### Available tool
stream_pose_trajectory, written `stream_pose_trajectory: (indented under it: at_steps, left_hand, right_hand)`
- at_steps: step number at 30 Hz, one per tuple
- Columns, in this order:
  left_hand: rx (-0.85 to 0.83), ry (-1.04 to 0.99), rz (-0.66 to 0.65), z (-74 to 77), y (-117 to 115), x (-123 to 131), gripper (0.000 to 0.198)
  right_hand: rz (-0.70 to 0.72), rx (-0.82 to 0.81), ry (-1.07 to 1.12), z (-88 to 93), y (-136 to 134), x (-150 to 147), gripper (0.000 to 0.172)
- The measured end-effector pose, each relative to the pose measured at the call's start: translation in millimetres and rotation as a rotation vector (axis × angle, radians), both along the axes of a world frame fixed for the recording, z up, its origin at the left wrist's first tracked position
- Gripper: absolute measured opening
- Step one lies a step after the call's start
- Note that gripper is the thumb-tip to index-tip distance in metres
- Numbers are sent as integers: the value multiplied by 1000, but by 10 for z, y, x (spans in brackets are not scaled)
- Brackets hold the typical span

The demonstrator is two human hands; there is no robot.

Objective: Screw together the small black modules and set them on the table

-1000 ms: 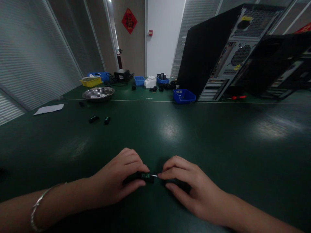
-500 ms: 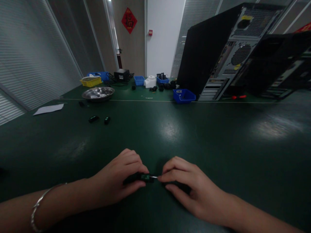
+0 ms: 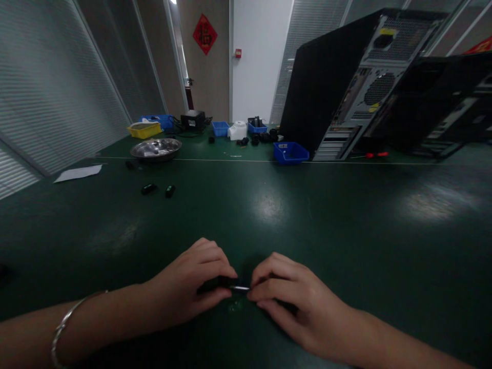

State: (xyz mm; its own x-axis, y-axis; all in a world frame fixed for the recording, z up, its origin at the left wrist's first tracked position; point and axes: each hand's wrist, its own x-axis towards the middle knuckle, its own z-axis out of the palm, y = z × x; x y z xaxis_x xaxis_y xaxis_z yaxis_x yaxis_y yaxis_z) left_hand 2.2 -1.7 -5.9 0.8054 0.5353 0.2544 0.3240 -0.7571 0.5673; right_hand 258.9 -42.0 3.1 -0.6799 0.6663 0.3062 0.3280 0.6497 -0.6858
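Observation:
Low over the dark green table (image 3: 269, 215), my left hand (image 3: 188, 292) is closed around a small black part (image 3: 225, 282), pinched between thumb and fingers. My right hand (image 3: 292, 302) is closed too, its fingertips pinching a thin silver metal piece (image 3: 241, 288) that reaches to the black part. A dark object lies under my right palm and is mostly hidden. The two hands nearly touch at the fingertips. A silver bracelet (image 3: 63, 325) circles my left wrist.
Two small black parts (image 3: 158, 189) lie on the table at mid left, near a white paper (image 3: 77, 173) and a metal bowl (image 3: 156, 148). Blue bins (image 3: 291, 152), a yellow bin (image 3: 144, 129), a white device (image 3: 237, 130) and two computer towers (image 3: 346, 87) stand at the back.
My hands have drawn closer together, and the black part has turned so that its green face no longer shows. The silver piece now sits lower between the fingertips.

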Motion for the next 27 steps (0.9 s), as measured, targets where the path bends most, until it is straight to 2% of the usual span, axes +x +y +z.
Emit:
stream_pose_trajectory:
  at_steps: [7, 14, 20, 23, 27]
  left_hand:
    - [-27, 42, 4, 25, -12, -20, 27]
    - [-8, 55, 25, 19, 18, -35, 28]
    - [-23, 53, -8, 48, -35, 26, 28]
    - [-38, 83, -37, 77, -54, 49, 34]
    - [-54, 106, -73, 113, -68, 40, 47]
  right_hand:
    - [-83, -77, 93, 1, 24, 22, 24]
    - [-83, 5, 36, 7, -33, -9, 44]
    - [-8, 91, -206, 35, -106, -76, 18]
    - [47, 141, -287, 47, -138, -107, 17]
    - [50, 160, -367, 41, -173, -133, 22]
